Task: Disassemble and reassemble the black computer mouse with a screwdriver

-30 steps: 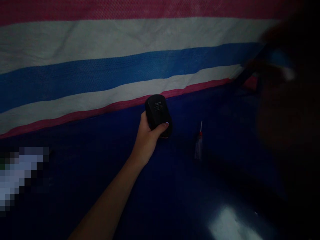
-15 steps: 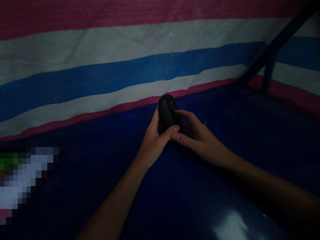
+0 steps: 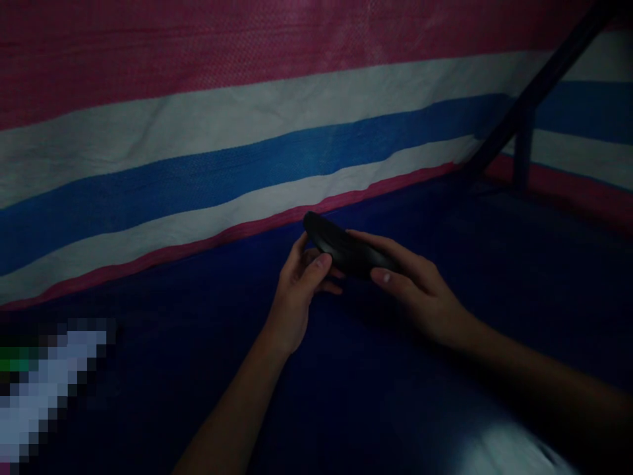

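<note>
A black computer mouse (image 3: 341, 247) is held between my two hands above the dark blue surface. It is tilted, its rounded far end pointing up and to the left. My left hand (image 3: 299, 284) grips the left part, with the thumb pressed on the near side and fingers behind and below. Around the right end, my right hand (image 3: 420, 287) is closed, its thumb in front and index finger along the top. The underside and the right end are hidden by the fingers and the dim light.
A glossy dark blue surface (image 3: 148, 369) lies below my hands. Behind it hangs a sheet with red, white and blue stripes (image 3: 222, 178). A dark slanted post (image 3: 539, 86) stands at the right. At the lower left is a blurred-out pale object (image 3: 44, 396).
The mouse has turned from upright to slanting sideways. My right hand has shifted from touching its side to gripping its right end. My left hand has moved slightly left and down.
</note>
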Tool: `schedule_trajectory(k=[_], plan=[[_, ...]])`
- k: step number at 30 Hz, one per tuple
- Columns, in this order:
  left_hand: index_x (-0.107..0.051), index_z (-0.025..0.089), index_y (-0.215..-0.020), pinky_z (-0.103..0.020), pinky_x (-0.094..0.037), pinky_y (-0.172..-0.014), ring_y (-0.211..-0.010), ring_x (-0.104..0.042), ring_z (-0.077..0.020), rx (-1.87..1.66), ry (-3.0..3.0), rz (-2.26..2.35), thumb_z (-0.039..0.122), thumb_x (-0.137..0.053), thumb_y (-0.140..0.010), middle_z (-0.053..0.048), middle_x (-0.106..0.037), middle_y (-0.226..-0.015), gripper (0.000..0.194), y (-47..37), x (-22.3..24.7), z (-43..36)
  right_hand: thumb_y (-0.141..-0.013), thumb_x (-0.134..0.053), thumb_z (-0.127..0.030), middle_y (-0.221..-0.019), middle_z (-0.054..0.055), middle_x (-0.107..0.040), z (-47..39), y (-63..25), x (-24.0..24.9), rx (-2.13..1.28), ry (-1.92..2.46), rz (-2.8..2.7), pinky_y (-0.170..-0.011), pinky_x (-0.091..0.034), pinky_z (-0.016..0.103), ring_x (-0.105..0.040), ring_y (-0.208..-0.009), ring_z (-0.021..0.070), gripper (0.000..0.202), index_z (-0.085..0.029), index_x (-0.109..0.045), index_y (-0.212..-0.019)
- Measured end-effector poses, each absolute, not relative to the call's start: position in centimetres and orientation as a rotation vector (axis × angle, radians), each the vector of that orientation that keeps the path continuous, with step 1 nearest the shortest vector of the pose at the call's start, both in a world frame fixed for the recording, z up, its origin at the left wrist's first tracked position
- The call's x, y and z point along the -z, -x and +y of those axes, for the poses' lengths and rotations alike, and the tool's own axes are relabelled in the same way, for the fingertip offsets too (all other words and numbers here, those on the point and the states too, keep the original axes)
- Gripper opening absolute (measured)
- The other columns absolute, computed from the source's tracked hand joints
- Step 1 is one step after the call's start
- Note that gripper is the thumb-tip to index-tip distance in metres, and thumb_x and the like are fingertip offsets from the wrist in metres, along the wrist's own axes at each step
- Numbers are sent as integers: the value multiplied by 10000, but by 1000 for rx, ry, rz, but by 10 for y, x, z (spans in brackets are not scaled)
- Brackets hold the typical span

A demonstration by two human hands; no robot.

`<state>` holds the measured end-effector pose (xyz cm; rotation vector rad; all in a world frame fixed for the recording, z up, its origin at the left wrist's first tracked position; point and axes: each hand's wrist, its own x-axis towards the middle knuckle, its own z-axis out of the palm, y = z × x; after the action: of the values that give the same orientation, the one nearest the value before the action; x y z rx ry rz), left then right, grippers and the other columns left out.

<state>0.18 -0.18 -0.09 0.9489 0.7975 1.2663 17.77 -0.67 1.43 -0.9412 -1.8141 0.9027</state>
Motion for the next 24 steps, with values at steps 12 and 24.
schedule_trajectory(k=[12, 24], plan=[[-666, 162, -931, -242, -529, -543, -713, -636, -165, -1210, -767, 661, 387, -627, -813, -66, -675, -829, 257, 3, -2, 2, -929, -483, -431, -675, -19, -650, -6, -170, -17, -1437, 825, -1245, -490, -538, 303, -648, -536, 167, 313, -267, -543, -1188], [-654, 131, -910, -211, -521, -552, -603, -605, -109, -1238, -745, 792, 429, -672, -783, -51, -673, -788, 324, 1, 3, 5, -765, -720, -382, -1259, 105, -585, -9, -172, -13, -576, 1117, -1894, -938, -495, 416, -589, -1107, 252, 637, -202, -446, -1311]])
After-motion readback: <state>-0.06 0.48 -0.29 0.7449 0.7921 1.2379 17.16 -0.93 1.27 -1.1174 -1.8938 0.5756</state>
